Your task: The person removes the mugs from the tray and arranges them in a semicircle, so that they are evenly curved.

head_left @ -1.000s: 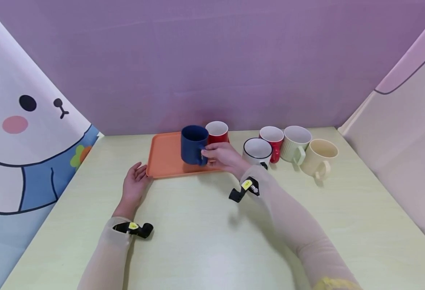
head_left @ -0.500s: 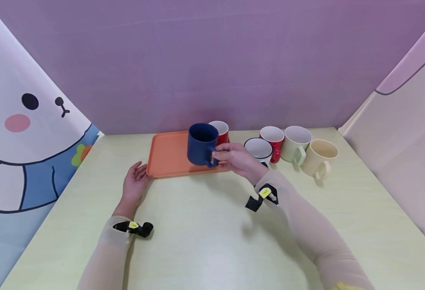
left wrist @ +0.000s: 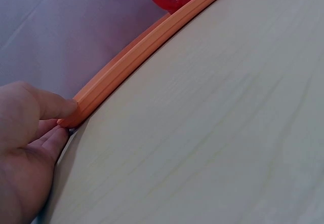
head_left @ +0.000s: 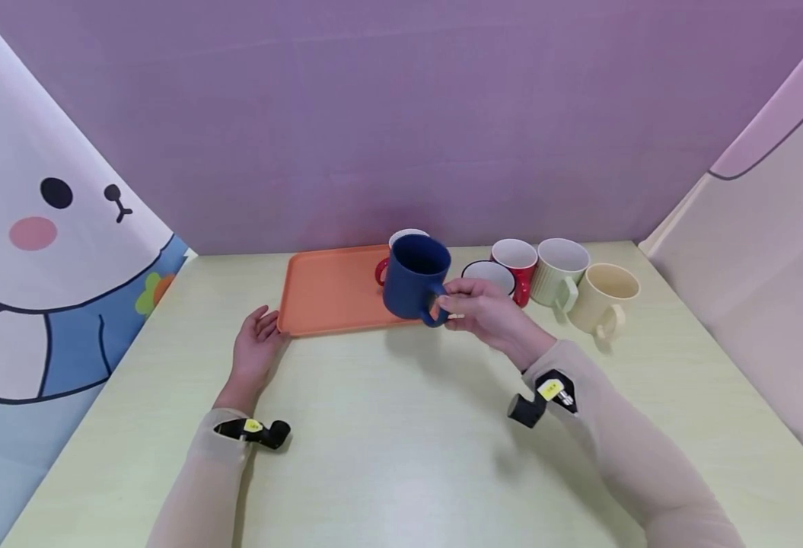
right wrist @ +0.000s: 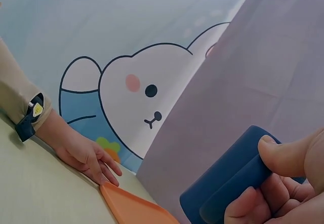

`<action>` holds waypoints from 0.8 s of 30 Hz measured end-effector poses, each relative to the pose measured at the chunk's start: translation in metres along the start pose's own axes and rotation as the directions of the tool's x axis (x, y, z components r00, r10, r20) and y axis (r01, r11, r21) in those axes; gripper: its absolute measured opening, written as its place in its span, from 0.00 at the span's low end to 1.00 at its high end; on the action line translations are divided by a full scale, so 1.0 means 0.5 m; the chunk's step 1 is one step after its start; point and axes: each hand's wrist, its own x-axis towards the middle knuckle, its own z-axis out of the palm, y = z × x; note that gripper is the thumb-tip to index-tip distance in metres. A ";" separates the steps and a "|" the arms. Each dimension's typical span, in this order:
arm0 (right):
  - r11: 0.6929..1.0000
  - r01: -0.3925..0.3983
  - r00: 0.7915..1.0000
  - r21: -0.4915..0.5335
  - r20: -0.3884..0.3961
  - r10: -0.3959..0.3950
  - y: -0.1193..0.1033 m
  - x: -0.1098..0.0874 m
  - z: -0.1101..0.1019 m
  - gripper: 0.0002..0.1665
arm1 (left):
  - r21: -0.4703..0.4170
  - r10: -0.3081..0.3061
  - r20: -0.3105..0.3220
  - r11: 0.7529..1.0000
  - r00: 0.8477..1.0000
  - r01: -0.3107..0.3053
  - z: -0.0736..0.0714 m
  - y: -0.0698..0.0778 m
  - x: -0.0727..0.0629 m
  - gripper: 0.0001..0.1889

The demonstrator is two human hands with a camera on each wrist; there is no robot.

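Note:
My right hand (head_left: 486,312) grips the handle of a dark blue mug (head_left: 411,281), thumb on top and fingers curled under. Held upright, the mug overlaps the right part of an orange tray (head_left: 336,293) in the head view. A red mug (head_left: 381,272) with a white inside stands behind it, mostly hidden. My left hand (head_left: 256,350) lies at the tray's near left corner; in the left wrist view a digit (left wrist: 63,106) presses the orange rim (left wrist: 116,67) while other fingers sit below the corner.
To the right stand a white mug with a black rim (head_left: 489,271), a second red mug (head_left: 520,266), a ribbed pale green mug (head_left: 552,278) and a cream mug (head_left: 600,301). A purple cloth wall (head_left: 401,114) closes off the table's (head_left: 374,434) back edge.
My right hand has carried the blue mug to the right, from over the tray's middle to its right end, now in front of the red mug. My left hand stays put.

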 end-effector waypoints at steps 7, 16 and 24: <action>0.997 0.072 0.997 0.022 0.009 -0.073 -0.007 -0.041 -0.036 0.21 | -0.001 -0.010 0.004 1.000 1.000 0.010 -0.002 -0.002 0.001 0.38; 0.984 0.153 0.981 0.089 0.106 -0.162 -0.009 -0.097 -0.092 0.17 | -0.025 -0.005 -0.004 1.000 1.000 0.005 0.000 -0.004 0.001 0.37; 0.974 0.198 0.968 0.111 0.131 -0.212 -0.008 -0.142 -0.139 0.15 | -0.028 0.001 -0.004 1.000 1.000 -0.001 0.004 0.001 0.001 0.37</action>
